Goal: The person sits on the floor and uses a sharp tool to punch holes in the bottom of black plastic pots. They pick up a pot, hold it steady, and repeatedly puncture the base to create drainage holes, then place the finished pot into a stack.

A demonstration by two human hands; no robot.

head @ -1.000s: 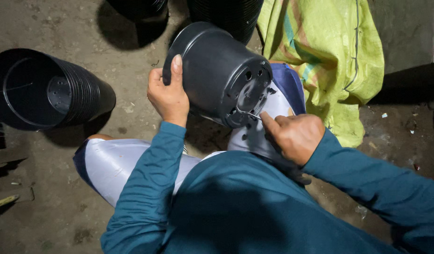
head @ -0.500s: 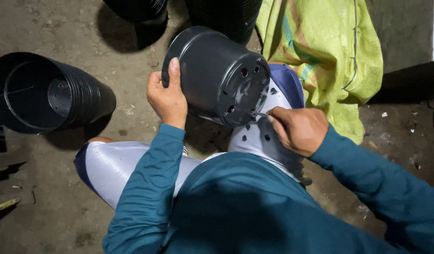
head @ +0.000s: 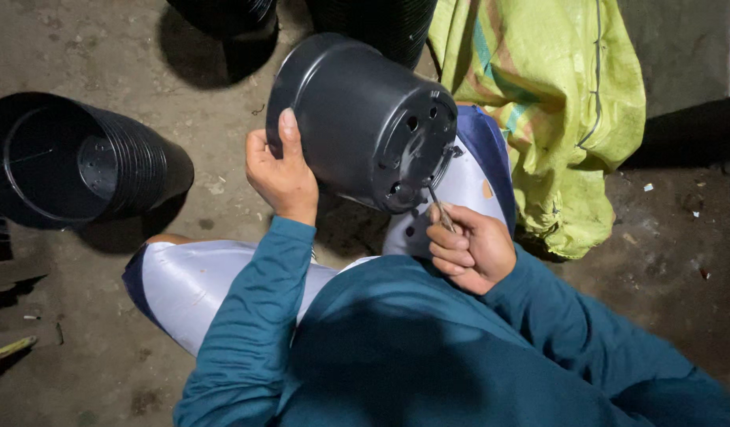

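A black plastic plant pot (head: 357, 119) lies tilted on its side above my knees, its holed base turned toward me. My left hand (head: 282, 170) grips the pot's rim and side wall, thumb up along the wall. My right hand (head: 469, 247) is closed around a thin metal tool (head: 439, 207), whose tip touches the edge of the pot's base near a drain hole. My teal sleeves and light trousers fill the lower part of the view.
A stack of nested black pots (head: 80, 162) lies on its side at the left on the dirt floor. More black pots (head: 230, 16) stand at the top. A yellow-green woven sack (head: 554, 103) is heaped at the right.
My right hand has drawn back toward me from the pot's base, and the thin tool now shows between hand and pot. The left hand keeps its grip; the pot has barely shifted.
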